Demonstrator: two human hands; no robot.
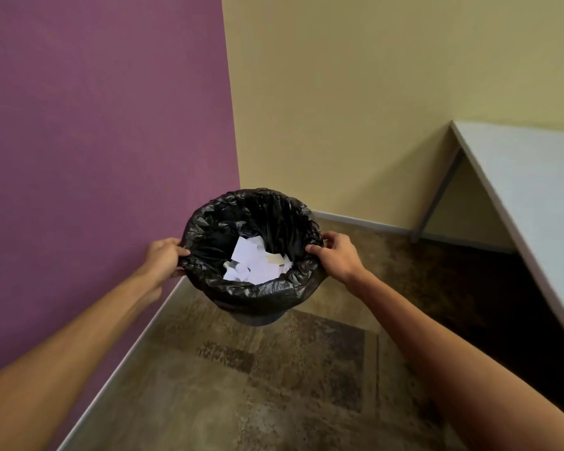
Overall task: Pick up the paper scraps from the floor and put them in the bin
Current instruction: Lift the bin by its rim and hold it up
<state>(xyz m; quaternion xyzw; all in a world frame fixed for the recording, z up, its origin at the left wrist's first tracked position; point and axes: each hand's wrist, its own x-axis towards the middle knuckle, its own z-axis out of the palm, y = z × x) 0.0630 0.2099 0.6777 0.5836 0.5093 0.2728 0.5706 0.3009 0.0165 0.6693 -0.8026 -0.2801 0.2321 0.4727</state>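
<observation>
A round bin (258,296) lined with a black plastic bag is in the middle of the view, near the corner of the room. Several white paper scraps (253,260) lie inside it. My left hand (163,255) grips the left side of the bin's rim, thumb over the bag's edge. My right hand (336,255) grips the right side of the rim the same way. Both arms reach forward. No scraps show on the visible floor. Whether the bin rests on the floor or is lifted, I cannot tell.
A purple wall (95,157) is at the left and a yellow wall (339,109) behind the bin. A white table (534,196) with a grey leg (437,196) stands at the right. The brown patterned floor (274,385) stretches toward me.
</observation>
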